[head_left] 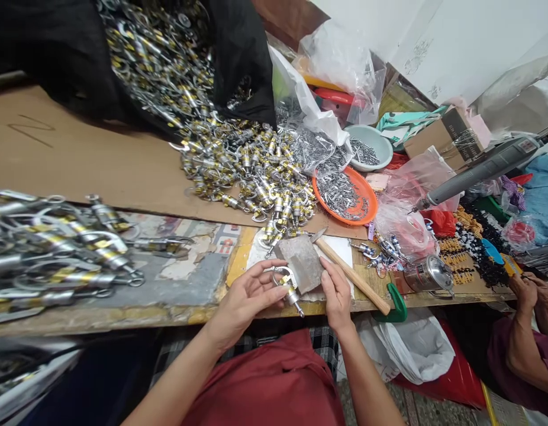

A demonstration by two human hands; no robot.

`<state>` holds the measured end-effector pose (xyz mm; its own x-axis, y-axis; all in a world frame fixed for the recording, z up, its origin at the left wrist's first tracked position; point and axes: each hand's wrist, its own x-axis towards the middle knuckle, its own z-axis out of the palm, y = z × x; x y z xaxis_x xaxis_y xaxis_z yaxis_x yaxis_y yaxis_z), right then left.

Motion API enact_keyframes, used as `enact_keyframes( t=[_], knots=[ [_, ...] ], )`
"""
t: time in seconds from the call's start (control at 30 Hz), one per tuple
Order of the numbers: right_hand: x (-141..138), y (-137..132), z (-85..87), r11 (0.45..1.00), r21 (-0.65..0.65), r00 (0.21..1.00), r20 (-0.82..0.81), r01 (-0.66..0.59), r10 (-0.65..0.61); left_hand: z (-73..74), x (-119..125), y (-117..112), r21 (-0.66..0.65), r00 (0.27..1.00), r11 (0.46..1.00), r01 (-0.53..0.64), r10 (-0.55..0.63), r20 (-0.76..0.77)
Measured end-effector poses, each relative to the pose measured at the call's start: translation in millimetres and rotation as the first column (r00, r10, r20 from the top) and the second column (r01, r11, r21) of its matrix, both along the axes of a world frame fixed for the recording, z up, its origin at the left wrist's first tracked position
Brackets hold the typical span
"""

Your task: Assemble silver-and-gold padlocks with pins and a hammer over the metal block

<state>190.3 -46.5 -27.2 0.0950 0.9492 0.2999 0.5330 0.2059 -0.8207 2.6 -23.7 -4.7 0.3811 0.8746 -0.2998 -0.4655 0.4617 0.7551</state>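
Note:
My left hand [247,296] is closed around a small silver metal fitting [290,290] with a curved, hook-like arm, a yellow band and a narrow tip. The fitting lies over the lower left of a grey metal block [302,263]. Against the block's right edge, my right hand [337,294] has its thumb and fingers pressed together; what they pinch, if anything, is hidden. A hammer [351,275] with a wooden handle rests just right of the block. Many similar fittings [256,160] are heaped behind it, spilling from a black bag [245,53].
More fittings [61,248] lie at the left. An orange plate [369,204] and a pale bowl [384,148] hold small metal parts. A grey electric screwdriver [482,168] hangs at right. Near the front edge are a green hook-shaped piece [393,305] and a metal mug [427,275]. A co-worker's hands [525,290] show far right.

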Motion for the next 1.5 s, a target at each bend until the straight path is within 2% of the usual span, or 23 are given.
enact_keyframes(
  t=[0.33, 0.53, 1.3, 1.5],
  knots=[
    [-3.5, -2.7, -5.8, 0.998, 0.046, 0.992, 0.11, 0.052, -0.057, 2.1, 0.5, -3.3, 0.006, 0.999, 0.999, -0.035, 0.035, -0.03],
    [-7.0, -6.6, -5.1, 0.995, 0.028, 0.983, 0.154, 0.093, -0.096, 4.0, 1.5, -4.7, 0.008, 0.996, 0.998, -0.059, 0.059, -0.066],
    [-7.4, -7.4, -2.7, 0.994, 0.049, 0.978, 0.184, 0.093, -0.101, 0.7, 2.6, -4.9, -0.023, 0.996, 0.998, -0.065, 0.064, -0.064],
    [-4.5, -8.8, 1.0, 0.998, 0.002, 0.986, 0.157, 0.064, -0.064, 1.0, 2.5, -5.7, -0.035, 0.993, 0.995, -0.09, 0.087, -0.079]
  ],
)
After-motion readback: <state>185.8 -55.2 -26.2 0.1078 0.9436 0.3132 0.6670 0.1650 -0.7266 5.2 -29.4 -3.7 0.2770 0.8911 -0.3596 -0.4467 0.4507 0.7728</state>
